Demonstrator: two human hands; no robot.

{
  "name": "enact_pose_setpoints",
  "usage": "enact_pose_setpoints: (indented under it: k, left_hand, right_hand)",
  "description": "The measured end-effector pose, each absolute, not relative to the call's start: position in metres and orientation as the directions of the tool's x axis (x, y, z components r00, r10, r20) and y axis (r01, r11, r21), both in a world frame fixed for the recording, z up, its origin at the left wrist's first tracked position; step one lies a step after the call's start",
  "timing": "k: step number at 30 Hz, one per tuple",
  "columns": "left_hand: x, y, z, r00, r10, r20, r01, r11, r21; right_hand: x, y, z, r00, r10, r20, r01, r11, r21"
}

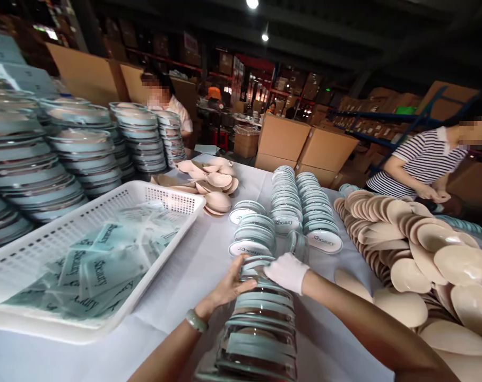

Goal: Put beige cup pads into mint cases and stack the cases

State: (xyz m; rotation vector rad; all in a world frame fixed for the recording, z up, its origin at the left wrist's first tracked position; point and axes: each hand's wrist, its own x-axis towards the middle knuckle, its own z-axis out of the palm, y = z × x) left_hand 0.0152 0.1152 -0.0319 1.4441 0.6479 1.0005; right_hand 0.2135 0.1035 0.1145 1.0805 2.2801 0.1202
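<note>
A row of clear oval cases with teal rims (260,339) runs away from me along the front of the table. My bare left hand (233,281), with a bracelet on the wrist, grips the left edge of the case at the row's far end between thumb and fingers. From the right, my right hand (286,271) in a white glove has its fingers closed on that same case. Its fingertips are partly hidden. Just beyond are stacked teal-rimmed oval lids (249,248) with printed lettering. A single clear case (298,245) stands behind my right hand.
A white basket (193,204) on the left holds printed teal packets (100,273). Tall stacks of filled cases (85,159) stand behind it. Beige cups (217,183) lie at the back, with many more beige cups (412,265) at right. Another person (424,156) stands at right.
</note>
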Motion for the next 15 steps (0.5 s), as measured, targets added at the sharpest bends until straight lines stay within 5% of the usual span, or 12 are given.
enact_pose_setpoints:
  k: [13,15]
  left_hand:
    - [0.015,0.115,-0.037,0.446,0.882,0.151,-0.137,-0.100,0.986]
    - [0.015,0.113,-0.037,0.413,0.901,0.133,-0.101,-0.100,0.990]
  right_hand:
    - [0.240,0.076,0.100,-0.327,0.883,-0.337,0.863,0.424,0.275]
    - [0.249,0.072,0.088,-0.367,0.869,-0.331,0.886,0.435,0.159]
